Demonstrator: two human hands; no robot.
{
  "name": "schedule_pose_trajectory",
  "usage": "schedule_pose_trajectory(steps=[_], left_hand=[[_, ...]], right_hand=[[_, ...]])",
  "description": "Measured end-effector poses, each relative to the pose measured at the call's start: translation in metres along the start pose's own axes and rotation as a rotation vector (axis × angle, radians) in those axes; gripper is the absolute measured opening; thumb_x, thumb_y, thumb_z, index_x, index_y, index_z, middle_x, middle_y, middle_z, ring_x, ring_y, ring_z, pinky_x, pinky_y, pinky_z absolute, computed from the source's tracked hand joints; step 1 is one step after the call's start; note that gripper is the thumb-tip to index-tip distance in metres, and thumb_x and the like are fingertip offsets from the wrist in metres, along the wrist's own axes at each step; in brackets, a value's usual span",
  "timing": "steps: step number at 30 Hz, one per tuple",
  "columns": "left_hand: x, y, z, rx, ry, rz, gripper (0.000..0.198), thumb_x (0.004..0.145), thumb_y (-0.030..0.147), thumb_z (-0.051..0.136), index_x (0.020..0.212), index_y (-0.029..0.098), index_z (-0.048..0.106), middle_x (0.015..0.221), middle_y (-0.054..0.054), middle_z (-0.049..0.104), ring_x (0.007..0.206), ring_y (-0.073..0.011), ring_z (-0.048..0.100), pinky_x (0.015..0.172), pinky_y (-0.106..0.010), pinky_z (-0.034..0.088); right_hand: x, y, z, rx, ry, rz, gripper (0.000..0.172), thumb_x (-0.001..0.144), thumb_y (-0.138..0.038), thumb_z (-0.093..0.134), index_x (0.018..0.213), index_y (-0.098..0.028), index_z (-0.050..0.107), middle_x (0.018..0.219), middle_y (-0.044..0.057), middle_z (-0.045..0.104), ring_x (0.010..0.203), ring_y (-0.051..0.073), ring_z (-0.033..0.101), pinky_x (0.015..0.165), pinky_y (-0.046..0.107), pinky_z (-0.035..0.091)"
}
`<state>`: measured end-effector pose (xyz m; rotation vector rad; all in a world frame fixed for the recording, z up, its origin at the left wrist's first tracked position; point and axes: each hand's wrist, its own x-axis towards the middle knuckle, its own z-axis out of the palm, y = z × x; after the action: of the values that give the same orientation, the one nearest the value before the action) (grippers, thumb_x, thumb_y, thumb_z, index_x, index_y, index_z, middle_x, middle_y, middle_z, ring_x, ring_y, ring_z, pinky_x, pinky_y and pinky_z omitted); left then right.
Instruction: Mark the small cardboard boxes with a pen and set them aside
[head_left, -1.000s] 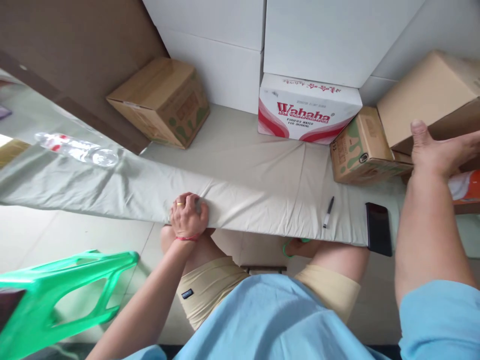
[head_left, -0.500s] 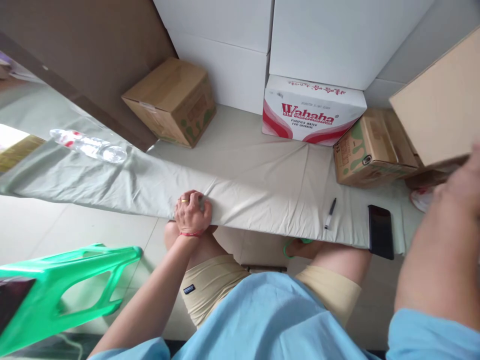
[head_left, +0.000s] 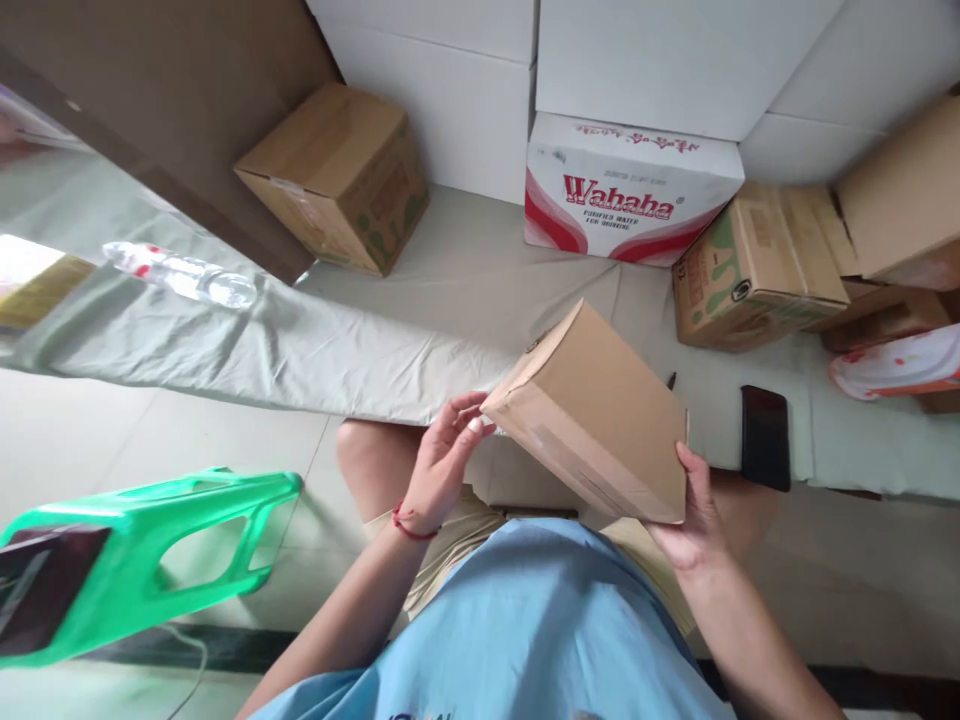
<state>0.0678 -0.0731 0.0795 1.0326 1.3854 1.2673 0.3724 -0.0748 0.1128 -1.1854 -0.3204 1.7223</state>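
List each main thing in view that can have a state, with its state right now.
Held carton: closed on the sides that show, taped, tilted; right hand gripping it, left hand at its left corner, contact unclear.
Left-side carton: closed, taped.
Wahaha box: upright.
Carton beside the Wahaha box: closed, taped.
Clear bottle: lying on its side.
Phone: flat, screen dark.
Pen: mostly hidden behind the held carton.

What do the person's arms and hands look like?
Both hands are bare, with no gloves. The left hand has a thin red bracelet at its wrist, and that arm comes out of a light blue sleeve. The right hand shows no bracelet; its sleeve is out of view.
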Motion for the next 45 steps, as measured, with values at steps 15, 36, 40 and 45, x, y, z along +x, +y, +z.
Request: schedule_pose_trajectory(steps=[15, 36, 40, 45], left_hand=[[-0.037, 0.059, -0.002, -0.094, -0.041, 0.086, 0.047, 0.100, 0.054, 0.074, 0.144, 0.036, 0.075, 0.145, -0.009, 0.069, 0.131, -0.0302, 0.064, 0.107, -0.042, 0.058], [-0.049, 0.011, 0.007, -0.342, -0.273, -0.342, 0.074, 0.091, 0.064, 0.080, 0.156, 0.034, 0.061, 0.157, -0.008, 0.064, 0.142, -0.0345, 0.062, 0.106, -0.038, 0.061], [-0.047, 0.003, 0.011, -0.390, -0.233, -0.394, 0.083, 0.084, 0.058, 0.086, 0.158, 0.031, 0.059, 0.153, -0.009, 0.068, 0.144, -0.0366, 0.062, 0.112, -0.041, 0.060], [-0.054, 0.006, 0.007, -0.250, -0.281, -0.260, 0.110, 0.069, 0.050, 0.100, 0.164, 0.033, 0.048, 0.156, -0.012, 0.064, 0.144, -0.0397, 0.061, 0.113, -0.044, 0.059]], right_hand=[[0.002, 0.001, -0.006, 0.066, 0.077, 0.274, 0.043, 0.076, -0.068, 0.085, 0.106, -0.038, 0.081, 0.115, -0.003, 0.085, 0.105, 0.028, 0.081, 0.088, 0.046, 0.072], [-0.009, 0.020, -0.036, -0.160, -0.014, -0.125, 0.062, 0.083, -0.068, 0.086, 0.129, -0.028, 0.077, 0.140, 0.006, 0.078, 0.154, 0.032, 0.056, 0.124, 0.051, 0.054], [-0.012, 0.013, -0.042, -0.216, -0.085, -0.209, 0.065, 0.084, -0.063, 0.088, 0.138, -0.030, 0.074, 0.147, 0.005, 0.074, 0.161, 0.029, 0.047, 0.131, 0.047, 0.045], [-0.024, -0.002, -0.057, -0.187, -0.160, -0.215, 0.085, 0.067, -0.041, 0.102, 0.145, -0.033, 0.070, 0.151, 0.006, 0.071, 0.152, 0.036, 0.057, 0.127, 0.055, 0.048]])
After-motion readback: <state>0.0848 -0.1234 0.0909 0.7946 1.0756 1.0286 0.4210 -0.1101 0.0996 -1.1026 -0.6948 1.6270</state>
